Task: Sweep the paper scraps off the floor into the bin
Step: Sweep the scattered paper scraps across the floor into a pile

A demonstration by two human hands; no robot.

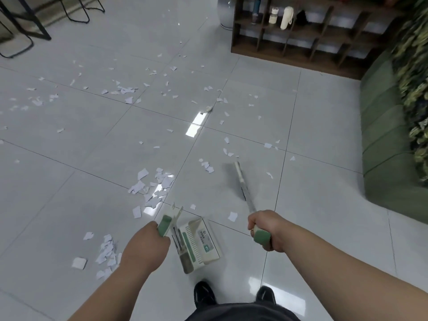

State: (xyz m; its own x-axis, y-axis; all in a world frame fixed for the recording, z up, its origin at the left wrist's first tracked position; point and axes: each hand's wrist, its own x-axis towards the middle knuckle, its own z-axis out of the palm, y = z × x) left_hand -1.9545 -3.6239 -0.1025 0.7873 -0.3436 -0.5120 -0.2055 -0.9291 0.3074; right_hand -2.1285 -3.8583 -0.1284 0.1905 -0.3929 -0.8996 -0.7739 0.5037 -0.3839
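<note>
On my far left, well beyond the left fingers, black chair legs (25, 31) stand on the tiled floor (81, 140). White paper scraps (125, 90) are strewn across the tiles out there. A small heap (107, 251) lies just left of my left wrist, and a bigger heap (152, 186) sits ahead of the left fingers, near the handle's far end.

My left hand (148, 245) is clenched round the green grip of the dustpan handle (165, 224), fingers (163, 236) wrapped under it. The dustpan (201, 244) rests on the floor just right of those fingers, between my two hands, with my black shoes (203, 295) below it.

My right hand (269, 229) grasps the green end of the broom (243, 188), fingers (253, 225) curled over the top. The shaft runs forward and left from them down to the floor. Its head is blurred, with a few scraps beside it.

Far beyond the right fingers stands a dark shelf (301, 46) holding bottles. To their right is a green sofa (389, 140) edged with foliage (414, 66).
</note>
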